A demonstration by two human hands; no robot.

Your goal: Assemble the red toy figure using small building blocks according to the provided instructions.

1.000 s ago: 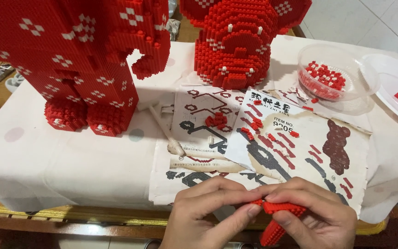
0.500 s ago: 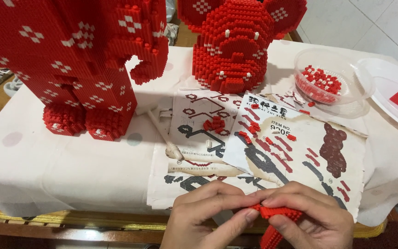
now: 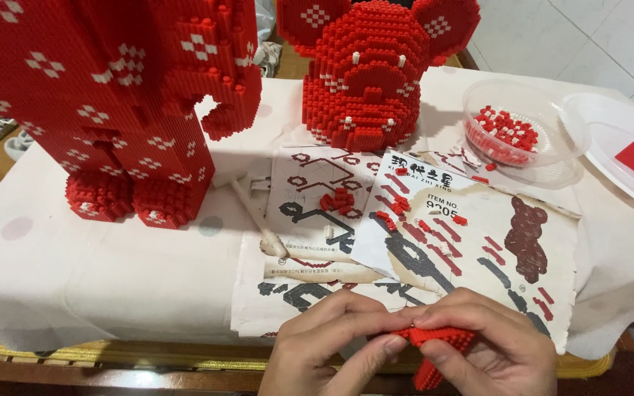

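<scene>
Both hands on a red brick piece at the table's near edge.

I see my left hand [image 3: 332, 345] and right hand [image 3: 489, 348] pinching the piece [image 3: 434, 343], fingers closed around it; its lower part looks partly hidden. Instruction sheets [image 3: 471, 242] lie just beyond.

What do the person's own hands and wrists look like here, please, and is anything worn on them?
Both hands are bare: the left hand and the right hand show no gloves, rings or bands. The fingernails are short and unpainted. Only the hands and the start of the wrists are in view at the bottom edge of the picture, with no sleeve or watch showing on that part; the arms beyond are out of frame.
</scene>
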